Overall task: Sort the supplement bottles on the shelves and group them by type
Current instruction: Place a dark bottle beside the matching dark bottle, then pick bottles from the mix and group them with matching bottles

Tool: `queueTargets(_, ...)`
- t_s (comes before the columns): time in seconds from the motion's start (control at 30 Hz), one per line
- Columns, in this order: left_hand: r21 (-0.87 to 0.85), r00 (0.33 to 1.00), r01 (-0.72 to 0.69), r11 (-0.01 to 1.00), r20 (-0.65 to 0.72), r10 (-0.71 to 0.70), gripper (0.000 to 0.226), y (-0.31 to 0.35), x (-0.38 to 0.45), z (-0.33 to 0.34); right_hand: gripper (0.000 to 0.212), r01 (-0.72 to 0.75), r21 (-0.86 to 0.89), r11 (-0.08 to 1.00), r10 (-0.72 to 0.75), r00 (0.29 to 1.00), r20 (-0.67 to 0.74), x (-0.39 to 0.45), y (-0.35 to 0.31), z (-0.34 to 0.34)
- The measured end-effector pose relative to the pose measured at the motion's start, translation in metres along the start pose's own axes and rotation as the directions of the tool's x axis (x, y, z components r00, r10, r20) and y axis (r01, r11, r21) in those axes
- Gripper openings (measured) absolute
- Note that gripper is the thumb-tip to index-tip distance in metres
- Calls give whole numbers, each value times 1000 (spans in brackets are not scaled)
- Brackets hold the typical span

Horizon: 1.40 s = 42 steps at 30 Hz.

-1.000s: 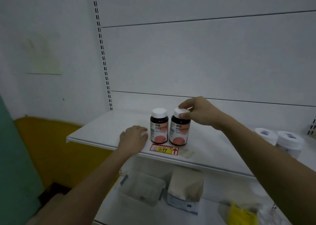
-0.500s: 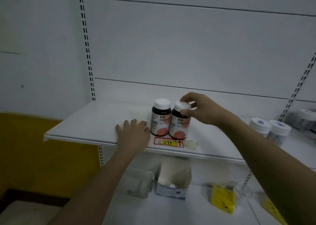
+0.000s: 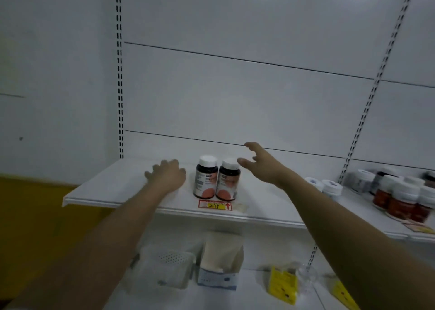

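Two dark supplement bottles with white caps and orange labels stand side by side on the white shelf (image 3: 113, 187), the left bottle (image 3: 206, 177) touching the right bottle (image 3: 227, 179). My left hand (image 3: 167, 176) lies flat on the shelf just left of them, holding nothing. My right hand (image 3: 261, 163) hovers with spread fingers just right of and above the right bottle's cap, clear of it. Two white-capped bottles (image 3: 326, 186) stand further right. On the neighbouring shelf at far right is a group of several red and dark bottles (image 3: 400, 196), blurred.
A red and yellow price tag (image 3: 215, 205) sits on the shelf lip below the two bottles. On the lower shelf are a clear plastic box (image 3: 164, 269), a paper-topped carton (image 3: 221, 260) and yellow packets (image 3: 282, 283). Slotted uprights (image 3: 120, 74) frame the back panel.
My right hand has let go of the right bottle's cap and opened, lifting slightly up and right. My left hand stays flat on the shelf. The view has shifted right.
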<state>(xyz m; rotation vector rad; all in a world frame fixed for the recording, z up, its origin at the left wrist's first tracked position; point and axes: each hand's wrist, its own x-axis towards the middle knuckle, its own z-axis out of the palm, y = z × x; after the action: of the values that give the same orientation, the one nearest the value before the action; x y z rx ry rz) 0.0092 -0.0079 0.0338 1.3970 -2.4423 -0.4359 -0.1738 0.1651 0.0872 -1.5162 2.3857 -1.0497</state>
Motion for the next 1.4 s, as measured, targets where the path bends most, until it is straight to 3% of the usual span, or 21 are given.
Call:
queueTargets(0.07,13,979,-79,997,-187,80,45,31,-12,-33,54,31,-82,996,-32,999,-11,-13,-1,-29)
queueTargets(0.13,-35,952,-194,980,-246,180,40,75,-29,-58,42,51,-160,986,-52,999,-1,-28,2,-63)
queueTargets(0.33,-148,879,-475,868,-117,461,29,235,-97,-53,27,78,-274,958,-74,997,25,-77,45,-165)
queueTargets(0.47,-146,847,-530,835,-59,528,28,328,-136,-10,27,58,-338,940,-60,998,5,-119,99,-236)
queueTargets(0.7,-173,807,-582,795,-5,590,29,448,-159,31,28,-68,-339,938,18,989,-147,-159,194,-355)
queueTargets(1.0,-189,813,-560,807,66,579,29,512,-122,87,23,-152,-264,952,107,978,-180,-133,292,-386)
queueTargets(1.2,-387,816,-522,760,35,577,24,530,-53,125,22,-219,-296,930,186,973,-134,-86,350,-393)
queueTargets(1.4,-261,749,-574,776,214,627,47,557,22,175,30,-270,-379,885,332,937,109,-20,381,-414)
